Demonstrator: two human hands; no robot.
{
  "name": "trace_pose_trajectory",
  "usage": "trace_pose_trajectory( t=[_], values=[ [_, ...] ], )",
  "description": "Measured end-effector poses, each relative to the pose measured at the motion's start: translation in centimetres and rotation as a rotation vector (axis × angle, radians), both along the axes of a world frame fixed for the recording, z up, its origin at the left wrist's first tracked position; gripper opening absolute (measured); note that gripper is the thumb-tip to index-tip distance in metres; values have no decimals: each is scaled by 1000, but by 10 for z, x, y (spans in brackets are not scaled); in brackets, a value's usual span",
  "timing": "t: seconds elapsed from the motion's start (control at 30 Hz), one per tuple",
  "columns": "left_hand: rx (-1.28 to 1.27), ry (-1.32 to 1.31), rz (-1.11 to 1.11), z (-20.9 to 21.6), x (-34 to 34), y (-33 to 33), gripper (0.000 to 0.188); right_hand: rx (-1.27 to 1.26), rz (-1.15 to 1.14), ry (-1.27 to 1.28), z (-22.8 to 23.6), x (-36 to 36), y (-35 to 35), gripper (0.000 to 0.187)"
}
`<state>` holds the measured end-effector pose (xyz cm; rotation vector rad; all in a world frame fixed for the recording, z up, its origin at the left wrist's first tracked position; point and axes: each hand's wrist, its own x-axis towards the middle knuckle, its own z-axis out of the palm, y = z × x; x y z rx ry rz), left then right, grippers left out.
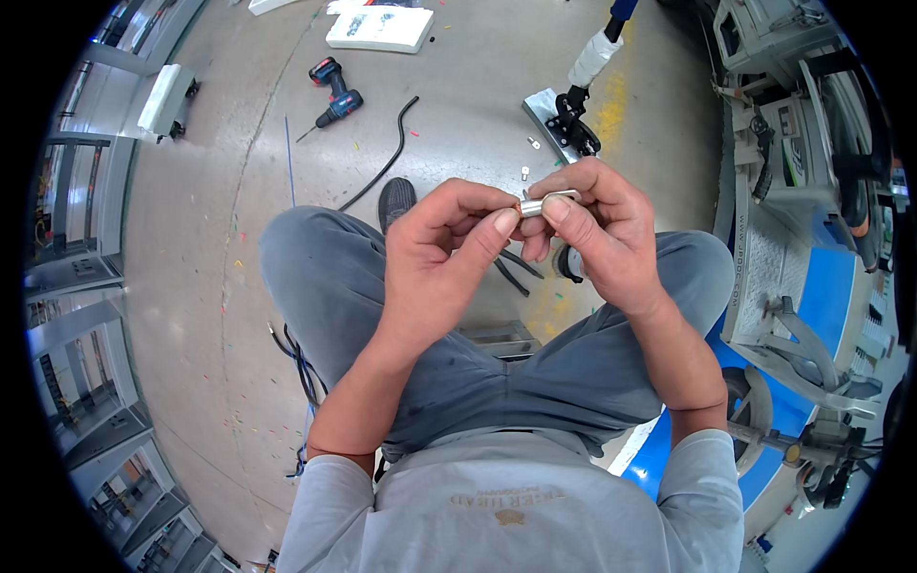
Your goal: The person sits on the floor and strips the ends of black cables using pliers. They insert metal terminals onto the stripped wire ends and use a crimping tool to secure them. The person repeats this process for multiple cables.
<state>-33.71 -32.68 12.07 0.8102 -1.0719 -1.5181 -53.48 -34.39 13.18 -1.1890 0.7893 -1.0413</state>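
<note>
My left hand (435,253) pinches a bare copper cable end (519,205) between thumb and fingertips, in front of my lap. The fingers hide most of that cable, and black cable ends (512,275) show below the hands. In my right hand (611,229), a silver tubular cable lug (531,207) is gripped between thumb and fingers. The lug's barrel meets the copper strands; how deep they sit inside I cannot tell. Small silver lugs (525,173) lie on the floor beyond my right hand.
A cordless drill (336,94) and a black cable length (387,162) lie ahead on the floor. A black-jawed tool (575,119) with a long handle rests on a metal plate (543,103). White foam (380,31) lies farther off. Metal frames (81,372) line the left; machinery (774,191) stands right.
</note>
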Motion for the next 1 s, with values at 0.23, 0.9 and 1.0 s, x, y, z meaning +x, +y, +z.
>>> trace_pose_trajectory(
  t=[0.23, 0.9, 1.0],
  values=[
    [-296, -348, 147, -4, -2, 4, 14, -52, -49, -1, -9, 5, 4, 19],
    [225, 38, -81, -6, 14, -11, 13, -60, -62, 20, -10, 7, 3, 16],
    [186, 32, -55, -6, 12, -9, 13, -65, -71, 20, -10, 8, 4, 15]
  ],
)
